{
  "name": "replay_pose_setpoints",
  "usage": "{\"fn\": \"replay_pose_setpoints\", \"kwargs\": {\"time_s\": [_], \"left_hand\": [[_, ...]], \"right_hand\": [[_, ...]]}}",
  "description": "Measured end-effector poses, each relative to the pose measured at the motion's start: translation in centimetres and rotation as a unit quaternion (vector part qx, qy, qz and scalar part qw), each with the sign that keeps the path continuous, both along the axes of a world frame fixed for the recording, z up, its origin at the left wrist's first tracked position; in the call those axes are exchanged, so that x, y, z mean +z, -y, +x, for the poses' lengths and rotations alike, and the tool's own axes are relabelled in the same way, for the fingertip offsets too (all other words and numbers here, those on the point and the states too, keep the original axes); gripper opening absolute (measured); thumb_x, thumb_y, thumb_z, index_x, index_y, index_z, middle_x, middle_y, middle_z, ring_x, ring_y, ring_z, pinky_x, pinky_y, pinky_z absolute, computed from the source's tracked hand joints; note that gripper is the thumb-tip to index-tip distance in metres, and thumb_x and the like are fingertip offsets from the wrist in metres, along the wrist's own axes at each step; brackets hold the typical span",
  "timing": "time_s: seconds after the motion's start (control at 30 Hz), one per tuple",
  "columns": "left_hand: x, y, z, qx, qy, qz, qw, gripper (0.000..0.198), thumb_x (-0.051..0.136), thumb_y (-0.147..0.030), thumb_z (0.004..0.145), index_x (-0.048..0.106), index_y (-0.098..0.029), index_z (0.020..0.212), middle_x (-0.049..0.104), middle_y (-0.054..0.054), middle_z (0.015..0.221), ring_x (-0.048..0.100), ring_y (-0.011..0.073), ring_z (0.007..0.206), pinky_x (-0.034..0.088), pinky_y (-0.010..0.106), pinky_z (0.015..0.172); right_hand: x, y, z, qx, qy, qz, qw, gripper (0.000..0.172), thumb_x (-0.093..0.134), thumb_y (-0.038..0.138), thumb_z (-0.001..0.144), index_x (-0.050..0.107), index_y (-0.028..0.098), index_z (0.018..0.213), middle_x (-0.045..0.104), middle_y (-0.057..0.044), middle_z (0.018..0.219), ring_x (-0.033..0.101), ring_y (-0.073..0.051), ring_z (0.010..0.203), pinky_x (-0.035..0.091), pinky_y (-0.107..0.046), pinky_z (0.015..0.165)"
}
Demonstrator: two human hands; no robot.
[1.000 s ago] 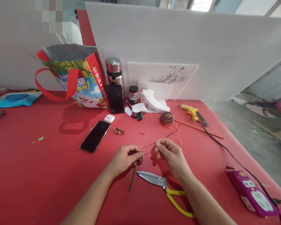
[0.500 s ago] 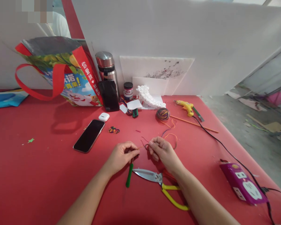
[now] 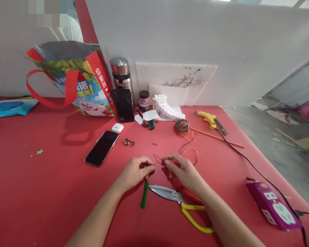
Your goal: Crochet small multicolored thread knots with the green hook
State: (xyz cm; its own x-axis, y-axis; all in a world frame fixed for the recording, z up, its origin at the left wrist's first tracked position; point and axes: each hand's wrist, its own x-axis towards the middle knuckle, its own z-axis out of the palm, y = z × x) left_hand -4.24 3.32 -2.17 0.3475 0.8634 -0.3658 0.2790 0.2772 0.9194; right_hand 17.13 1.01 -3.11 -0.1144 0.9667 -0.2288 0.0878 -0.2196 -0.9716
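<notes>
Between my two hands runs a thin multicoloured yarn (image 3: 156, 161). My left hand (image 3: 138, 171) pinches the yarn between thumb and forefinger. My right hand (image 3: 181, 171) has its thumb and fingertips closed on the same yarn, a small loop at the tips. From there the strand leads back to a yarn ball (image 3: 182, 126). Just below my left hand lies a green-handled crochet hook (image 3: 144, 195), its upper end hidden by the fingers. Scissors with yellow handles (image 3: 167, 193) lie open under my right wrist. A small knotted piece of dark and orange yarn (image 3: 128, 142) lies beyond my left hand.
A phone (image 3: 101, 148) and a white earphone case (image 3: 117, 128) lie left. Behind stand a shopping bag (image 3: 74, 82), a steel flask (image 3: 121, 73) and a small jar (image 3: 144, 100). Right are a yellow glue gun (image 3: 206, 119), its black cable and a purple power strip (image 3: 274, 204).
The yarn between my hands now forms a bent loop, and my right fingers have shifted on it. The whole view has moved slightly, so things appear further right.
</notes>
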Motion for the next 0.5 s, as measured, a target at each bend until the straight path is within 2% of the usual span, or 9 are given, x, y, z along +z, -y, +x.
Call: {"fn": "replay_pose_setpoints", "kwargs": {"time_s": [0.03, 0.07, 0.1, 0.13, 0.2, 0.27, 0.3, 0.4, 0.5], "left_hand": [[0.0, 0.0, -0.1, 0.001, 0.003, -0.007, 1.0, 0.029, 0.076, -0.045, 0.079, 0.068, -0.019, 0.072, 0.058, -0.003, 0.054, 0.05, 0.0129, 0.051, 0.039, 0.027, 0.055], [-0.1, 0.1, -0.1, 0.002, 0.007, -0.015, 1.0, 0.029, 0.076, -0.046, 0.079, 0.068, -0.019, 0.072, 0.059, -0.002, 0.053, 0.05, 0.0127, 0.05, 0.039, 0.026, 0.054], [-0.1, 0.1, -0.2, 0.004, 0.012, -0.023, 1.0, 0.029, 0.075, -0.045, 0.079, 0.068, -0.018, 0.073, 0.059, -0.002, 0.053, 0.05, 0.0126, 0.049, 0.039, 0.026, 0.054], [-0.2, 0.1, -0.3, 0.006, 0.017, -0.031, 0.999, 0.029, 0.075, -0.045, 0.079, 0.068, -0.018, 0.073, 0.06, -0.002, 0.053, 0.051, 0.0125, 0.048, 0.039, 0.026, 0.053], [-0.3, 0.1, -0.4, 0.012, 0.028, -0.044, 0.999, 0.029, 0.075, -0.046, 0.078, 0.067, -0.018, 0.073, 0.061, -0.001, 0.053, 0.051, 0.0123, 0.046, 0.041, 0.026, 0.051], [-0.4, 0.0, -0.6, 0.017, 0.041, -0.055, 0.998, 0.031, 0.075, -0.047, 0.077, 0.066, -0.018, 0.073, 0.062, 0.0, 0.054, 0.053, 0.0128, 0.046, 0.044, 0.027, 0.05], [-0.5, -0.1, -0.7, 0.019, 0.046, -0.059, 0.997, 0.032, 0.075, -0.048, 0.077, 0.067, -0.018, 0.074, 0.063, 0.001, 0.054, 0.055, 0.0135, 0.046, 0.045, 0.027, 0.049], [-0.5, -0.4, -1.2, 0.025, 0.055, -0.064, 0.996, 0.033, 0.076, -0.05, 0.077, 0.067, -0.018, 0.076, 0.064, 0.001, 0.054, 0.058, 0.0148, 0.047, 0.046, 0.027, 0.048], [-0.6, -0.7, -1.6, 0.032, 0.059, -0.06, 0.996, 0.032, 0.078, -0.047, 0.078, 0.067, -0.017, 0.075, 0.065, 0.001, 0.055, 0.059, 0.0137, 0.048, 0.047, 0.025, 0.049]], "right_hand": [[0.8, 0.0, 0.3, 0.005, 0.035, 0.028, 0.999, 0.029, 0.077, 0.048, 0.086, 0.074, 0.021, 0.097, 0.075, -0.006, 0.087, 0.068, -0.018, 0.066, 0.052, -0.03, 0.061], [1.7, -0.2, 0.6, 0.024, 0.131, 0.09, 0.987, 0.027, 0.072, 0.044, 0.092, 0.076, 0.023, 0.106, 0.077, -0.011, 0.113, 0.074, -0.021, 0.086, 0.055, -0.032, 0.073], [2.7, -0.6, 0.7, 0.05, 0.215, 0.131, 0.966, 0.027, 0.067, 0.042, 0.096, 0.077, 0.024, 0.114, 0.075, -0.012, 0.125, 0.075, -0.024, 0.096, 0.056, -0.035, 0.081], [3.6, -1.1, 0.8, 0.083, 0.272, 0.151, 0.947, 0.029, 0.064, 0.039, 0.099, 0.076, 0.024, 0.121, 0.076, -0.012, 0.126, 0.075, -0.023, 0.09, 0.055, -0.035, 0.08], [5.1, -2.2, 0.4, 0.139, 0.344, 0.157, 0.915, 0.03, 0.061, 0.031, 0.101, 0.072, 0.022, 0.128, 0.081, -0.01, 0.108, 0.073, -0.02, 0.075, 0.051, -0.032, 0.073], [5.8, -2.9, -0.6, 0.167, 0.404, 0.139, 0.888, 0.021, 0.06, 0.028, 0.103, 0.075, 0.019, 0.114, 0.081, -0.007, 0.089, 0.071, -0.02, 0.069, 0.045, -0.029, 0.064], [5.9, -2.9, -1.2, 0.187, 0.431, 0.126, 0.874, 0.019, 0.061, 0.03, 0.104, 0.076, 0.019, 0.101, 0.08, -0.007, 0.083, 0.07, -0.019, 0.066, 0.04, -0.028, 0.061], [4.9, -1.6, -3.1, 0.247, 0.479, 0.077, 0.839, 0.04, 0.066, 0.046, 0.102, 0.07, 0.02, 0.072, 0.075, -0.007, 0.067, 0.066, -0.02, 0.06, 0.026, -0.029, 0.054], [3.7, 0.2, -4.6, 0.27, 0.473, 0.058, 0.837, 0.038, 0.075, 0.053, 0.095, 0.072, 0.021, 0.075, 0.08, -0.007, 0.077, 0.071, -0.022, 0.068, 0.023, -0.029, 0.055]]}}
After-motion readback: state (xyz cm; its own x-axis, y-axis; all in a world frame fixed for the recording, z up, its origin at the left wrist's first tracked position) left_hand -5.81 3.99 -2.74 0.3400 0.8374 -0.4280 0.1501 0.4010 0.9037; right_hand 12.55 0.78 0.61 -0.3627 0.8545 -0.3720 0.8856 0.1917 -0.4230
